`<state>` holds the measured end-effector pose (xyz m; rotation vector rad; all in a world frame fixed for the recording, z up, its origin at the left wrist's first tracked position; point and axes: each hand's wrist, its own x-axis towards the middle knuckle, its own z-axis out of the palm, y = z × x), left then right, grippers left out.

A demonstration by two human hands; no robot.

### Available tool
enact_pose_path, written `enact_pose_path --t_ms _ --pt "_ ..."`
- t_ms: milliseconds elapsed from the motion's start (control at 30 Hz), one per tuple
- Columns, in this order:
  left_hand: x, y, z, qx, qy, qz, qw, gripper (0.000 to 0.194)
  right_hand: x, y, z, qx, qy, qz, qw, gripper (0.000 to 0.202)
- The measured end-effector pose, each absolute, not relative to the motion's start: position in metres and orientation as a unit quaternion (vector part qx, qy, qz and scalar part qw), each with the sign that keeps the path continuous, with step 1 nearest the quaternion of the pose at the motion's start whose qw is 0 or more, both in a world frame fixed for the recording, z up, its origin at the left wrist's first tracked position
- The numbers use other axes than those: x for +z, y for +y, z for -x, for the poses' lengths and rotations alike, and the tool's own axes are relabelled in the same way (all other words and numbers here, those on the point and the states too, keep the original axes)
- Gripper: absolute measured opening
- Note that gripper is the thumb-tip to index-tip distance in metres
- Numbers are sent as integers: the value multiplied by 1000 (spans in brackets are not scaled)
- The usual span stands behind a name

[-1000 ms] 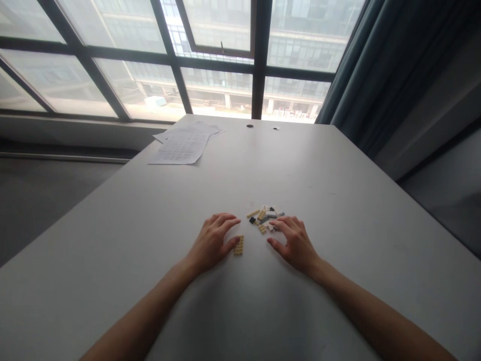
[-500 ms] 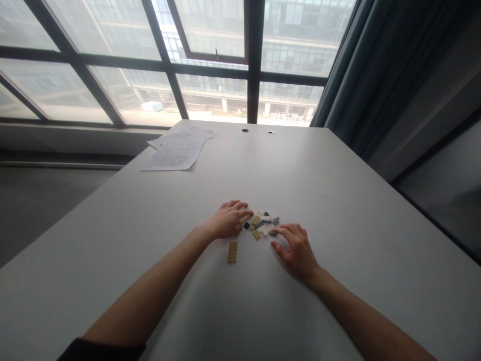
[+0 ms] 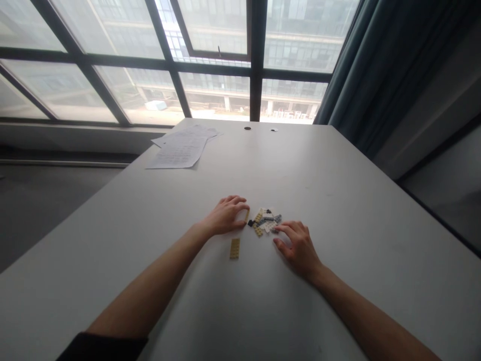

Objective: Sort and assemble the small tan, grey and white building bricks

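Observation:
My left hand [image 3: 225, 215] is closed on a narrow tan building brick [image 3: 247, 215], gripped between thumb and fingers at the left side of a small pile. That pile of loose building bricks [image 3: 267, 217] mixes tan, white, grey and black pieces. At its right edge rests my right hand [image 3: 296, 245], thumb and fingers apart, the fingertips at a grey piece and nothing gripped. A flat tan studded plate [image 3: 235, 248] lies by itself on the table, nearer to me and just below my left hand.
The white table [image 3: 338, 301] stretches away to a large framed window. Printed sheets of paper [image 3: 178, 153] lie at its far left, and two round holes are near the far edge. A dark curtain [image 3: 349, 85] hangs at the right.
My left hand has drawn slightly left, away from the pile, and its thumb and fingers have closed on the narrow tan brick. My right hand stays at the pile's right edge.

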<state>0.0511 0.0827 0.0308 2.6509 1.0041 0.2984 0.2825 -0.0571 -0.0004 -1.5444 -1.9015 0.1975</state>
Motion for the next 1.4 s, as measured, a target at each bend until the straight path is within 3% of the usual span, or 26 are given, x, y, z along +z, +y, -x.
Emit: enact_pose_path --t_ms 67,233,367,500,667,767,1067,1167,1300,1400 --pt "34 74 -47 159 362 -893 216 38 0 -57 -283 77 -727 593 336 20" --pt "36 41 -38 375 347 -654 558 54 1 -58 -282 79 -729 590 337 19" --pt "39 20 -36 427 333 -567 620 65 -1 -58 -283 72 -732 586 340 19" --pt "45 15 -33 406 353 -649 539 58 -1 -59 -283 74 -729 589 340 18" --pt "41 4 -27 241 371 -873 207 37 1 -59 -282 75 -731 590 336 18" --pt "33 -4 -25 166 344 -917 113 38 2 -59 -282 70 -733 588 335 18" --pt "24 -5 -23 113 341 -929 92 41 0 -59 -283 67 -735 586 335 17" --pt "24 -6 -17 120 344 -926 98 50 1 -63 -278 56 -745 577 329 19" --pt "21 -4 -6 127 353 -920 109 63 6 -65 -260 67 -785 541 294 28" --pt "17 -1 1 115 361 -919 113 58 9 -60 -240 92 -815 513 255 41"
